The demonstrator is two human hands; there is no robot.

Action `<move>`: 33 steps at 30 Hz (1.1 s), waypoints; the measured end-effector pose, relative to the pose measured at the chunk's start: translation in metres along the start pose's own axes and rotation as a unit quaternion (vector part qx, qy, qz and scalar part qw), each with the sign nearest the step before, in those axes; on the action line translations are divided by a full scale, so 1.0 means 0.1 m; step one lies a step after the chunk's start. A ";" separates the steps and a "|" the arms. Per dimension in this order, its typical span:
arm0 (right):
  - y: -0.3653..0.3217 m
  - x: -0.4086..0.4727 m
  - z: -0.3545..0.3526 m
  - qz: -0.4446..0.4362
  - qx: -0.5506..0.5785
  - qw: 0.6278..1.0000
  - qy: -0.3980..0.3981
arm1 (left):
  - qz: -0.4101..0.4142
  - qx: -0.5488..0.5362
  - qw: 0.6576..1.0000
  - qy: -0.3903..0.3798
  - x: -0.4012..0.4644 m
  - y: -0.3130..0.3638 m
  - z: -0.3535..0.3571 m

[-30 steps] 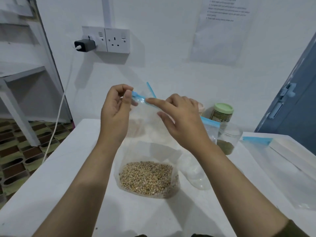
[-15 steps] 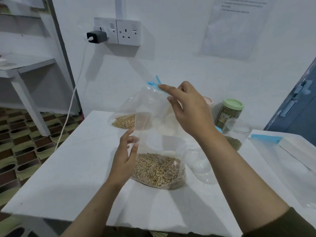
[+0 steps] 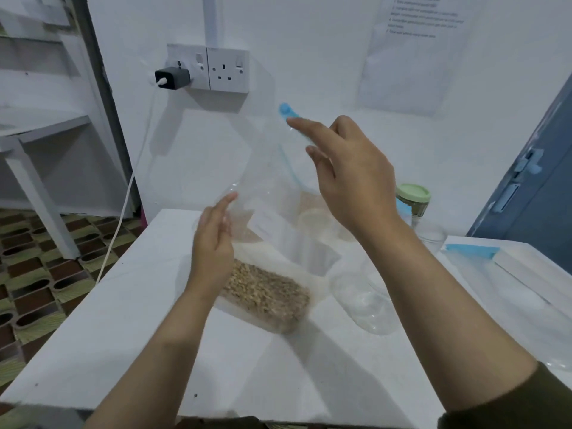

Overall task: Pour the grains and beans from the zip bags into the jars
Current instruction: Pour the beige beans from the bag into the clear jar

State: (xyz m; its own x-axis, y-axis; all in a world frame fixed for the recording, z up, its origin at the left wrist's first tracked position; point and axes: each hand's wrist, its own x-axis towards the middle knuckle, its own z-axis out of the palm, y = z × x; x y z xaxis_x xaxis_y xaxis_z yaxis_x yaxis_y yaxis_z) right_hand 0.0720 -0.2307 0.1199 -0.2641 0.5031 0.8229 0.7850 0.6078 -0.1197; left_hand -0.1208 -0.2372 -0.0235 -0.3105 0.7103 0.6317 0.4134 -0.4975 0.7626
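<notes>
A clear zip bag [image 3: 272, 243] with tan grains [image 3: 266, 292] in its bottom stands on the white table [image 3: 130, 320]. My right hand [image 3: 349, 178] pinches the bag's blue zip edge [image 3: 286, 111] and holds it up. My left hand [image 3: 213, 243] rests flat against the bag's left side, fingers together, near the grains. An empty clear jar [image 3: 365, 298] lies on its side just right of the bag. Another bag of grains [image 3: 309, 202] sits behind, partly hidden.
A green-lidded jar [image 3: 413, 199] and an open glass jar [image 3: 431, 236] stand at the back right. An empty zip bag with a blue strip [image 3: 473, 252] and a white box [image 3: 532, 267] lie at the right. A wall socket with a charger [image 3: 173, 78] hangs above.
My left hand let go of the zip top and dropped to the bag's side. My right hand lifted the zip edge higher, stretching the bag upright.
</notes>
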 end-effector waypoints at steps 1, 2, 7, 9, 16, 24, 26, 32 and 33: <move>-0.01 0.01 -0.04 0.001 0.003 1.000 0.012 | 0.020 0.000 1.000 0.012 0.11 0.05 -0.07; -0.01 0.00 -0.08 0.001 0.011 1.000 0.025 | 0.039 -0.001 0.999 0.021 0.23 0.09 -0.15; 0.00 -0.18 -0.09 0.010 0.057 0.997 0.052 | 0.095 0.007 0.995 0.013 0.57 0.28 -0.43; 0.01 -0.35 0.01 0.022 0.067 0.996 0.050 | 0.081 0.010 0.997 0.001 0.50 0.25 -0.44; 0.07 -0.84 0.32 0.067 0.100 0.991 0.058 | 0.046 0.064 0.997 -0.005 0.05 -0.04 -0.37; 0.14 -0.84 0.38 0.085 0.118 0.983 0.111 | 0.069 0.285 0.955 0.044 -0.22 -0.22 -0.26; 0.16 -0.85 0.39 0.091 0.116 0.982 0.114 | 0.067 0.306 0.947 0.076 -0.29 -0.29 -0.21; 0.11 -0.85 0.34 0.088 0.137 0.979 0.123 | 0.086 0.163 0.980 0.081 -0.04 -0.16 -0.28; 0.11 -0.85 0.32 0.088 0.143 0.977 0.130 | 0.094 0.157 0.980 0.076 0.00 -0.12 -0.28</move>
State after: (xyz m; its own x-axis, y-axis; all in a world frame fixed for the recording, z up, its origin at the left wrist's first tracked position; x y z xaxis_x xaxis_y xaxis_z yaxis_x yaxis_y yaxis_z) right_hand 0.0850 -0.2466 0.0309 0.0408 0.4642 0.8848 0.6074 0.6916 -0.3908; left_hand -0.1504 -0.2450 -0.0286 -0.3182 0.5262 0.7886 0.7107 -0.4181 0.5657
